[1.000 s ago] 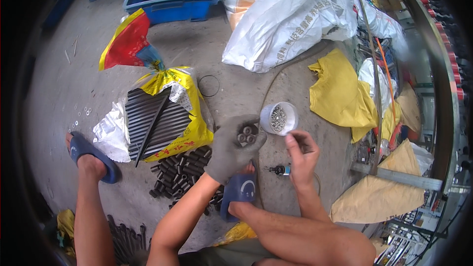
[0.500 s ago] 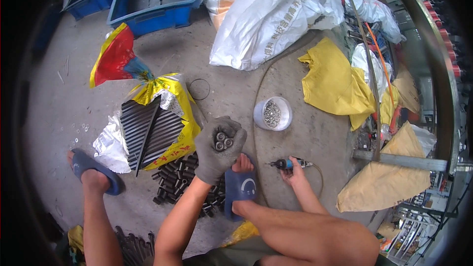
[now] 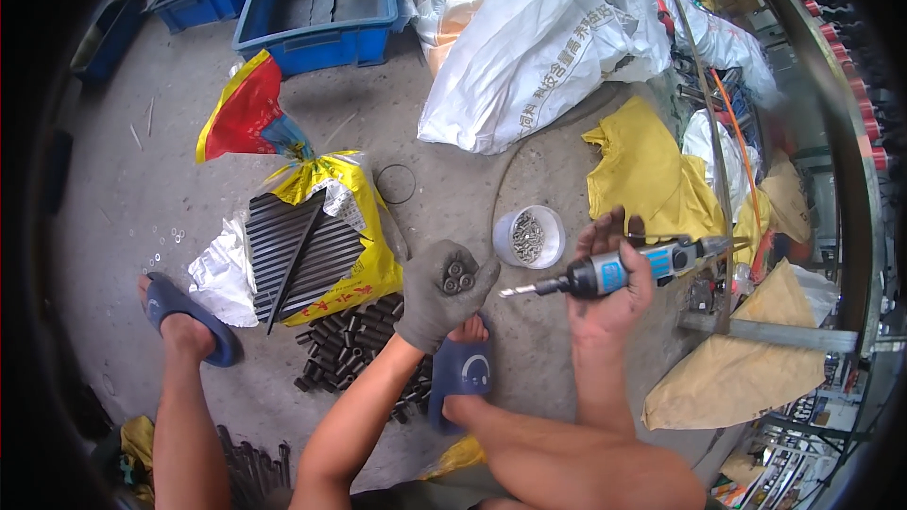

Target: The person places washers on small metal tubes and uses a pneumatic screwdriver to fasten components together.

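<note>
My left hand [image 3: 430,307], in a grey glove, is closed around a small bunch of dark metal tubes [image 3: 459,277], their round open ends facing up. Bare and smudged black, my right hand [image 3: 609,312] grips a blue and grey hand drill [image 3: 619,270]. Its silver drill bit [image 3: 518,292] points left, a short way from the gloved fingers and apart from the tubes. Below my left hand a heap of short black tubes [image 3: 354,345] lies on the floor. Just beyond the drill stands a white tub [image 3: 559,238] with small metal parts in it.
A torn yellow bag [image 3: 383,269] holding long dark rods [image 3: 302,250] lies left of my hands. Blue crates [image 3: 326,52] and a large white sack [image 3: 529,57] stand at the back. Yellow sheeting [image 3: 642,175] and a brown paper sack [image 3: 732,359] lie to the right.
My right hand has lifted the drill from low at the right, up and nearer. The left hand has shifted slightly right, still with the tubes. The view has tilted a little.
</note>
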A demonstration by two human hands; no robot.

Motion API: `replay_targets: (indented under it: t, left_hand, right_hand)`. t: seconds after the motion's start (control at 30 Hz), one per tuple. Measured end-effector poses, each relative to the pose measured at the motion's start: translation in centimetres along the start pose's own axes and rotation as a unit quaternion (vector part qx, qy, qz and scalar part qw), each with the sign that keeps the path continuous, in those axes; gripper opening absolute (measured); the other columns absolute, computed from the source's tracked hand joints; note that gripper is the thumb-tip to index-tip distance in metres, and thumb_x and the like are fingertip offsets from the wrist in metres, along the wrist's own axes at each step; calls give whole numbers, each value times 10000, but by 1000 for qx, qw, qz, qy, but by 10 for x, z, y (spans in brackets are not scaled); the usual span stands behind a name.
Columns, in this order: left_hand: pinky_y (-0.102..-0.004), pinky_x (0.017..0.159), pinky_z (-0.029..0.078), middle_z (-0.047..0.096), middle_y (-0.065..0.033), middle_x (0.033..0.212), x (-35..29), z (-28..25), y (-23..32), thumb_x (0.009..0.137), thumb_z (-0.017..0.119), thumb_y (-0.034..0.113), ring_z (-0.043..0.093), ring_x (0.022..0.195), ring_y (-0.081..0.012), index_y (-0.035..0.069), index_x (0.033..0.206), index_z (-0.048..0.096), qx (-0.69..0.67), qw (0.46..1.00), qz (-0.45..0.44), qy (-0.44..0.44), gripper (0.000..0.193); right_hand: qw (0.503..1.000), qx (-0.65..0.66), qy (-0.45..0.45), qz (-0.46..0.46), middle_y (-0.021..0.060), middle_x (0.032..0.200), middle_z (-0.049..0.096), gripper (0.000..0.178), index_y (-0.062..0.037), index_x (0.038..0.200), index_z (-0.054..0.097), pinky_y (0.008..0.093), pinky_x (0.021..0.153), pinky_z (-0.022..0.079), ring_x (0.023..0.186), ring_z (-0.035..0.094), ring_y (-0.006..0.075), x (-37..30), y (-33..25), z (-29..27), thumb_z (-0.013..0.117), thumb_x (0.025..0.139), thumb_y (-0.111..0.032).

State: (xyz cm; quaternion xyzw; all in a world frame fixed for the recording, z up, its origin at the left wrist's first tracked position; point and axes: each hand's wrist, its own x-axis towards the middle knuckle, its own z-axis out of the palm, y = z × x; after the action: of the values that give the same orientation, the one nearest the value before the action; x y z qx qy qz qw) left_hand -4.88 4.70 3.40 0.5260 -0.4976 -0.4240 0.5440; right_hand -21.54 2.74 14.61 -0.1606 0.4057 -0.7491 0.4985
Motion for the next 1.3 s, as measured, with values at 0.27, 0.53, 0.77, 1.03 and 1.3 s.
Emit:
replay_targets:
  t: [0.27,0.53,0.77,1.03,1.3]
  left_hand:
    - [-392,610,504,632,-119,736,8,-1,2,706,856,154,637,654,-300,53,825,687,-14,998,38,-44,230]
    - [-419,643,518,662,-147,777,11,-4,6,720,858,167,658,710,-351,44,857,705,-1,997,54,-61,239]
    - [-402,699,556,709,-159,851,20,-2,8,771,835,156,707,767,-331,51,975,730,-22,991,99,-83,253]
    - [-416,624,553,701,-154,739,29,-2,8,774,839,289,715,672,-337,76,912,720,-5,993,15,-121,280]
    - [-412,572,516,642,-172,688,29,16,-11,781,805,250,651,599,-357,58,865,670,42,994,67,-79,249]
  right_hand:
    - [967,-154,-180,-91,177,1049,685,466,5,1298,534,366,690,525,696,597,182,-26,37,55,592,841,-63]
    - [943,-193,-217,-164,179,872,650,448,23,1219,522,348,638,527,617,548,184,-38,37,59,586,782,-54]
    - [912,-243,-270,-192,157,884,644,410,-2,1224,496,371,744,538,730,574,200,-25,47,53,586,826,-42]
    - [937,-198,-277,-84,112,787,637,298,25,1160,504,352,712,549,691,611,173,-14,47,58,620,891,-29]
    - [953,-190,-211,-105,88,726,590,261,17,1103,525,332,646,518,636,563,161,-9,54,56,592,854,-26]
